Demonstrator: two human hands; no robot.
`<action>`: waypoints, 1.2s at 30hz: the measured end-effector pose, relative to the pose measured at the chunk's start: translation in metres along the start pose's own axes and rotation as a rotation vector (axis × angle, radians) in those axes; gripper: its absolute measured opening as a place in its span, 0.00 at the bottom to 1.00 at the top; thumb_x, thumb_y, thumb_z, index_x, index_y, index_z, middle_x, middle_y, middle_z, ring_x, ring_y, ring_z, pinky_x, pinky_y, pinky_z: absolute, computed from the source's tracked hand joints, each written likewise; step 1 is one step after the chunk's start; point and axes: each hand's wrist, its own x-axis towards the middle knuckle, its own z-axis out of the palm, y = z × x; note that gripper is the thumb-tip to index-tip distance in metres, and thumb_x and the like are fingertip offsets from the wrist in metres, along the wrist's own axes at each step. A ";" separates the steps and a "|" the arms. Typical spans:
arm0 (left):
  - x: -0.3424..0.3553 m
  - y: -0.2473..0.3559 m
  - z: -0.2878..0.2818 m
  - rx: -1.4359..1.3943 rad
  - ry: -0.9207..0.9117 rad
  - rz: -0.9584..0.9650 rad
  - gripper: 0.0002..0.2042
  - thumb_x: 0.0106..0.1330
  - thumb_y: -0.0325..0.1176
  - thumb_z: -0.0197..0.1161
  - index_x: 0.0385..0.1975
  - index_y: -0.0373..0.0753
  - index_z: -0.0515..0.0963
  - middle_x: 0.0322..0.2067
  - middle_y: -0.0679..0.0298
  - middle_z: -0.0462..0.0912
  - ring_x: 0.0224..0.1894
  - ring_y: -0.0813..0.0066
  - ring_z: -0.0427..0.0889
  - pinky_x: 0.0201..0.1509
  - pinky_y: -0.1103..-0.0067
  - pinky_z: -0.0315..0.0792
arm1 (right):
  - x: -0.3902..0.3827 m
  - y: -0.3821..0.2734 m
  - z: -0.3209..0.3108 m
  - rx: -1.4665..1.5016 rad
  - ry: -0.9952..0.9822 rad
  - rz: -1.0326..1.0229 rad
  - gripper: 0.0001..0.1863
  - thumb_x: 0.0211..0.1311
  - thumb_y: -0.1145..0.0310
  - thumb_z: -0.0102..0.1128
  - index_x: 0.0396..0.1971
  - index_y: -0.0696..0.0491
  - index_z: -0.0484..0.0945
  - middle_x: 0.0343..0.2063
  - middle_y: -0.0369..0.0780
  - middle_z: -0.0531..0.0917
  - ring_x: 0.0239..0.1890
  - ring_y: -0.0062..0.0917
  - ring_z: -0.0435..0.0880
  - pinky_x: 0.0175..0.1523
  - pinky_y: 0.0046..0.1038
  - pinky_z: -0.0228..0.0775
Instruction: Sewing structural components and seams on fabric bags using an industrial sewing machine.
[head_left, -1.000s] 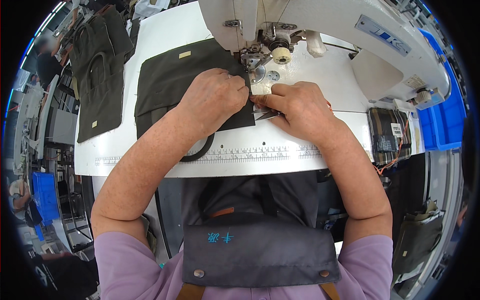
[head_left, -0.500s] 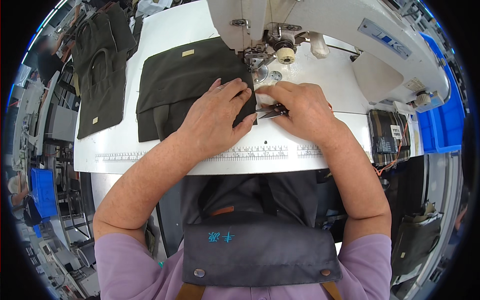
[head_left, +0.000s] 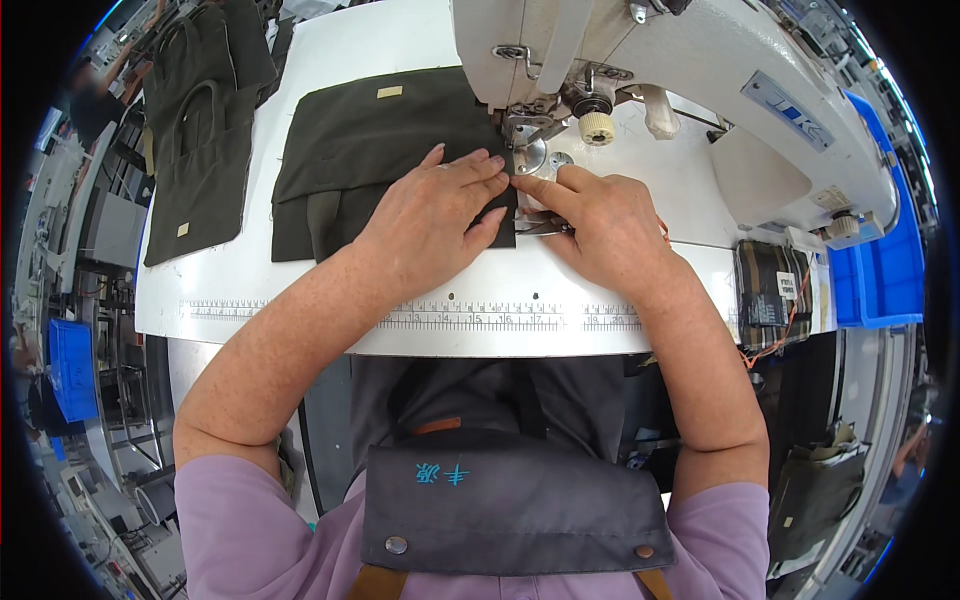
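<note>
- Olive cloth [head_left: 385,135] lay at the wearer's eleven o'clock — left hand [head_left: 435,205] flat atop it.
- Right hand [head_left: 605,215] held snips [head_left: 543,224] in its grip.
- Edge-steadying seemed underway; next move likely called for even pressure.

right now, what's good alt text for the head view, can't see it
A person's left hand rests, fingers extended, on dark green fabric at a white sewing machine; their right hand holds small metal snips at the fabric's right edge. A similar piece lies farther left.

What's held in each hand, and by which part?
Right hand: metal snips, by the handle end, mostly hidden. Left hand: resting on dark fabric, no grip visible.
</note>
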 end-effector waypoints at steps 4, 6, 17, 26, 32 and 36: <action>0.010 -0.015 0.002 -0.007 0.002 0.001 0.15 0.68 0.29 0.64 0.53 0.33 0.84 0.59 0.56 0.83 0.67 0.62 0.77 0.74 0.57 0.66 | 0.001 0.000 -0.001 -0.046 -0.017 0.025 0.26 0.54 0.61 0.71 0.56 0.43 0.83 0.31 0.37 0.80 0.30 0.32 0.86 0.33 0.36 0.76; 0.015 -0.021 0.003 -0.020 0.011 0.021 0.16 0.68 0.29 0.63 0.53 0.33 0.83 0.58 0.54 0.83 0.66 0.60 0.77 0.74 0.56 0.66 | 0.001 0.000 -0.001 -0.045 -0.018 0.028 0.26 0.54 0.61 0.71 0.56 0.44 0.82 0.32 0.37 0.80 0.30 0.32 0.86 0.33 0.37 0.76; 0.047 -0.048 0.001 0.025 -0.010 0.010 0.14 0.68 0.32 0.60 0.49 0.34 0.85 0.52 0.52 0.86 0.58 0.56 0.82 0.73 0.59 0.68 | -0.001 0.006 -0.003 0.025 -0.012 0.064 0.24 0.53 0.66 0.70 0.53 0.45 0.83 0.33 0.37 0.82 0.32 0.34 0.87 0.36 0.38 0.77; 0.042 -0.048 0.005 0.038 -0.005 0.013 0.16 0.69 0.31 0.59 0.52 0.34 0.83 0.56 0.54 0.83 0.63 0.58 0.79 0.76 0.58 0.63 | 0.001 0.014 -0.003 0.063 0.022 0.056 0.21 0.52 0.69 0.69 0.49 0.46 0.84 0.33 0.36 0.83 0.34 0.35 0.87 0.38 0.38 0.78; -0.025 -0.026 -0.009 0.015 -0.069 0.010 0.18 0.69 0.29 0.60 0.59 0.37 0.80 0.66 0.58 0.77 0.72 0.61 0.70 0.78 0.53 0.57 | -0.001 0.022 0.004 0.150 0.082 0.083 0.19 0.53 0.70 0.67 0.48 0.46 0.84 0.34 0.38 0.85 0.35 0.38 0.86 0.41 0.39 0.78; -0.091 0.014 -0.041 -0.187 -0.181 0.021 0.19 0.70 0.33 0.63 0.60 0.39 0.79 0.64 0.60 0.78 0.73 0.61 0.69 0.78 0.50 0.55 | -0.001 0.020 0.002 0.183 0.067 0.088 0.19 0.54 0.72 0.67 0.48 0.47 0.83 0.36 0.40 0.86 0.35 0.40 0.86 0.42 0.40 0.78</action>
